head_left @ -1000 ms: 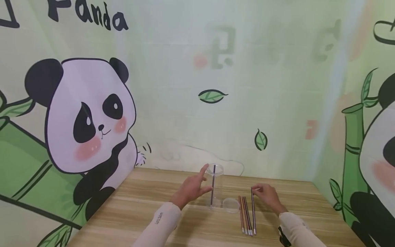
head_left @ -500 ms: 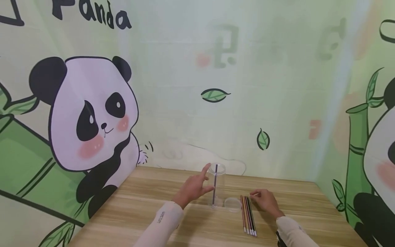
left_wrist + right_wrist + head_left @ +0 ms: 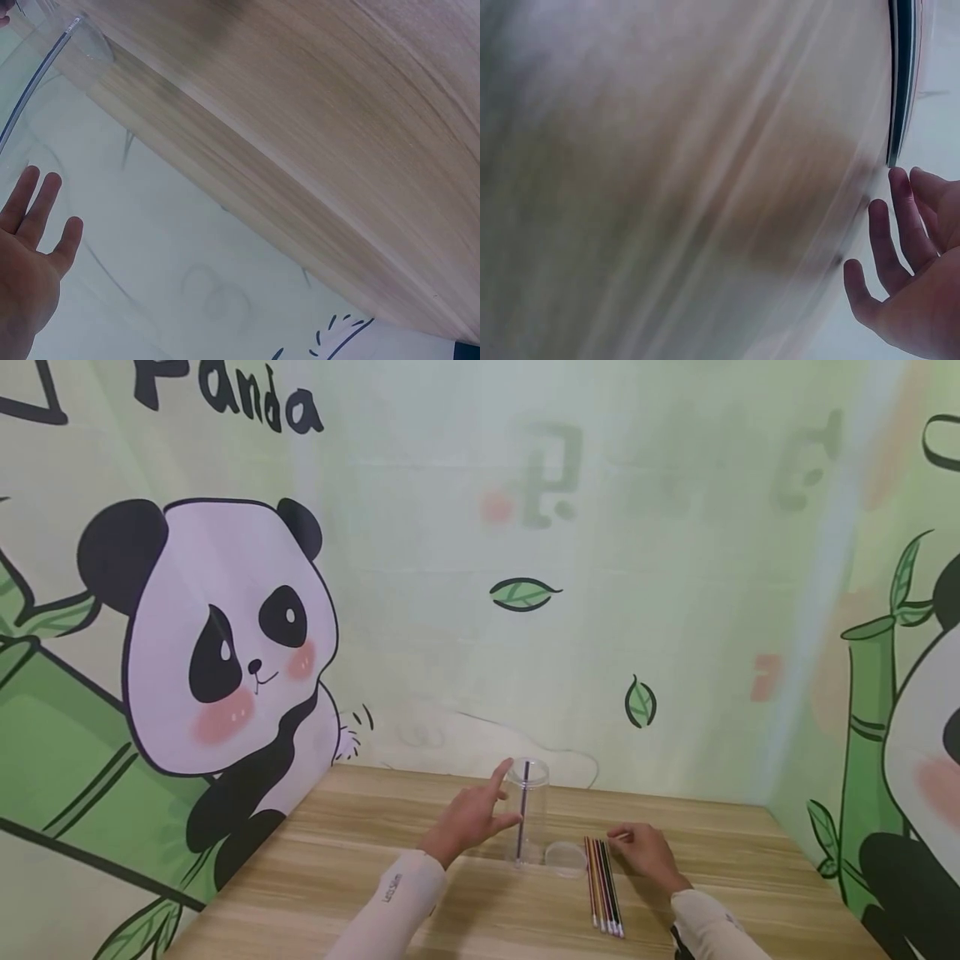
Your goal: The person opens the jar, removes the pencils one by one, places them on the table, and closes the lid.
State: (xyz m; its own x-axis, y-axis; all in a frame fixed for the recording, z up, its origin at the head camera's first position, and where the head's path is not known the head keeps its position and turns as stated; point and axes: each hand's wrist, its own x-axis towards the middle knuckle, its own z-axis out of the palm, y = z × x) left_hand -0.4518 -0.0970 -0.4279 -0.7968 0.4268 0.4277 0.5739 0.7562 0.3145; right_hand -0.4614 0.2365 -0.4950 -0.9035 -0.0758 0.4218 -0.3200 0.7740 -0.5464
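Observation:
A tall clear plastic jar stands upright on the table, with one dark pencil upright inside it. Beside it my left hand has its index finger at the rim and its thumb against the side. In the left wrist view, the other fingers are stretched out. Several pencils lie side by side, eraser ends toward me. My right hand is at their far ends, fingers loosely bent; the right wrist view shows the fingertips right by the ends of the pencils.
A round clear lid lies flat between the jar and the pencils. The wood-grain table ends at a pale green cloth backdrop printed with pandas, bamboo and leaves.
A second ago my right hand held one pencil slightly apart from the row; now that pencil lies against the others. The left hand stays at the jar.

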